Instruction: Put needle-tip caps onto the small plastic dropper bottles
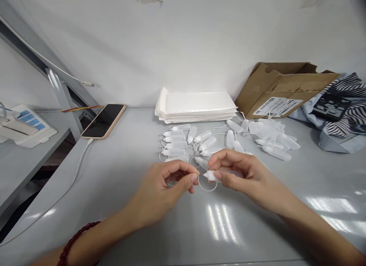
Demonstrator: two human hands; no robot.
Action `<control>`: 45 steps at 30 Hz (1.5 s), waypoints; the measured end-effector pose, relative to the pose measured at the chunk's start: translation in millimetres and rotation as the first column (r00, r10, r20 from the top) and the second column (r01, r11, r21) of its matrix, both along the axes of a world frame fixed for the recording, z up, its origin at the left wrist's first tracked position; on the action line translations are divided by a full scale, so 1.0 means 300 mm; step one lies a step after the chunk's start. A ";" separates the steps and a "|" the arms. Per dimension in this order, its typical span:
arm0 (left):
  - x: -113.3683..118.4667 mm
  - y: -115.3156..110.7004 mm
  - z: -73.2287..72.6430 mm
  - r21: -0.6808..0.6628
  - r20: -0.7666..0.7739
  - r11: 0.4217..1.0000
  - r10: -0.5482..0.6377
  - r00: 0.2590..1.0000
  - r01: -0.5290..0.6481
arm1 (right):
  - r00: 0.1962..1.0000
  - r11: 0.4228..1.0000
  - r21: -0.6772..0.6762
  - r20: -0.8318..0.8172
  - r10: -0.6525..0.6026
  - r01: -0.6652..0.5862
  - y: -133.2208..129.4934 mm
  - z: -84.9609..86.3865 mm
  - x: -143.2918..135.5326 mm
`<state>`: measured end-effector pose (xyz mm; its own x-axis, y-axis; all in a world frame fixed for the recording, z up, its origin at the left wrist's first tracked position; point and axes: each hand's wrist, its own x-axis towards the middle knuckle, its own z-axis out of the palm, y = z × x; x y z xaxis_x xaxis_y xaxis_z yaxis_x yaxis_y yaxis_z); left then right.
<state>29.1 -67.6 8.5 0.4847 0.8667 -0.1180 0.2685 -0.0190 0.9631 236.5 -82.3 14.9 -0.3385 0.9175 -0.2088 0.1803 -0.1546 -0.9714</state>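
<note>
Over the near part of a glossy grey tabletop (128, 182), a small translucent white plastic bottle with a conical white tip (211, 176) is being held on its side in the right hand (215, 170), its body being closed upon by thumb and fingers and its tip being pointed toward the left hand (195, 175). By that left hand, thumb and forefinger being pinched together, the end of a thin curved white plastic strap (208, 190) is being gripped just beside the tip; the exact part between those fingertips is being hidden. Beyond the hands, a column of similar translucent bottles (175, 145) is being shown side by side, and a loose heap of more such bottles (271, 132) is being seen at the right. Behind, a stack of flat white envelopes (197, 102) is being set against the wall, near a tilted open brown cardboard box (254, 90). A white paper label with dark print (278, 106) is being borne by the box, its wording being too small to read. Pale printing on a black rectangular patch (331, 107), lying on striped cloth (353, 90), is likewise being left illegible. At the left, a black-screened smartphone in a beige case (103, 121) is being joined to a white cable (77, 170).
</note>
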 end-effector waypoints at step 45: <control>0.031 -0.075 -0.043 0.611 -0.107 0.779 -0.089 0.990 0.136 | 0.998 0.998 -0.006 -0.028 -0.062 0.062 -0.018 -0.022 -0.048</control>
